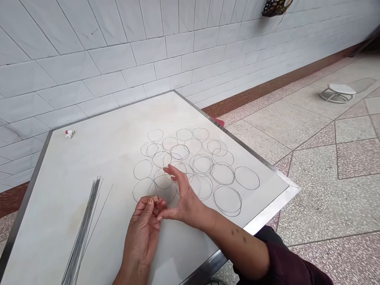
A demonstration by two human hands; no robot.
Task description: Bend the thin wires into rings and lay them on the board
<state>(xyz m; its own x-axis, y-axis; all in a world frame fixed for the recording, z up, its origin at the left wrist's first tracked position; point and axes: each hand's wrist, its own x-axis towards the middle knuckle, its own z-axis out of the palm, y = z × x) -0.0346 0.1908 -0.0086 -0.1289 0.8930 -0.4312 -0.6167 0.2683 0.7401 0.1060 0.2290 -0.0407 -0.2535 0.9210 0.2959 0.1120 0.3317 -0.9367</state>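
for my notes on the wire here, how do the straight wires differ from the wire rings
Shape: the straight wires are long and nearly straight, while the wire rings are bent into rounded loops.

Layout: the straight wires lie mostly in one tight bunch with a few strays; the wire rings are spread out, many overlapping.

Shared: both are thin and greyish, and lie on the pale table.

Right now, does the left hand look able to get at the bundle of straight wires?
Probably yes: the bundle of straight wires lies on the tabletop left of the left hand, with nothing visible between them. That hand pinches a small tan piece, though, which may hinder gripping.
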